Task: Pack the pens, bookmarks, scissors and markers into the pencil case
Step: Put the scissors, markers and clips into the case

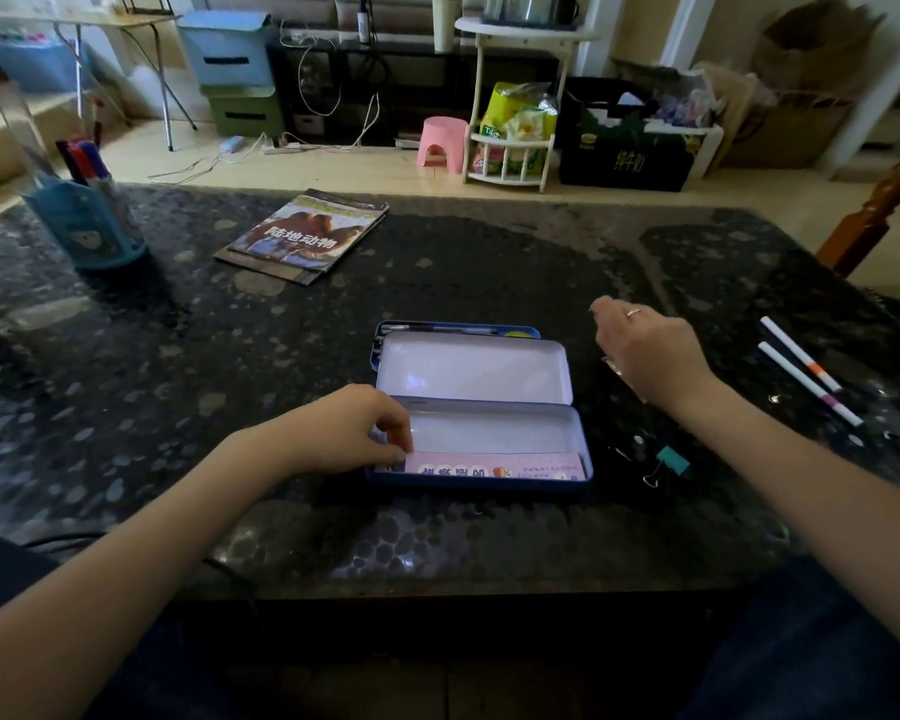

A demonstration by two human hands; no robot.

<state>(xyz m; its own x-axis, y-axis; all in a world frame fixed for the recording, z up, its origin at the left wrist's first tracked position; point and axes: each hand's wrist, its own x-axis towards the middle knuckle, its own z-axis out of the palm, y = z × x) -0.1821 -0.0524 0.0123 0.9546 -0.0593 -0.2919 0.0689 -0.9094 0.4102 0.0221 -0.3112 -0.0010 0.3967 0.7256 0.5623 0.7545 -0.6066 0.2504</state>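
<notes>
An open blue tin pencil case (481, 431) lies at the table's centre with its lid (474, 366) folded back. A pink bookmark (494, 466) leans along the near inside wall of the case. My left hand (352, 426) pinches the bookmark's left end at the case's left corner. My right hand (645, 350) hovers to the right of the lid, fingers loosely curled, with nothing seen in it. Two white markers (804, 374) lie side by side at the far right. Scissors are not visible.
A blue inner tray (455, 330) with a pen sits behind the lid. A teal binder clip (668, 464) lies right of the case. A blue pen holder (89, 223) with markers stands far left. A book (302, 236) lies at the back.
</notes>
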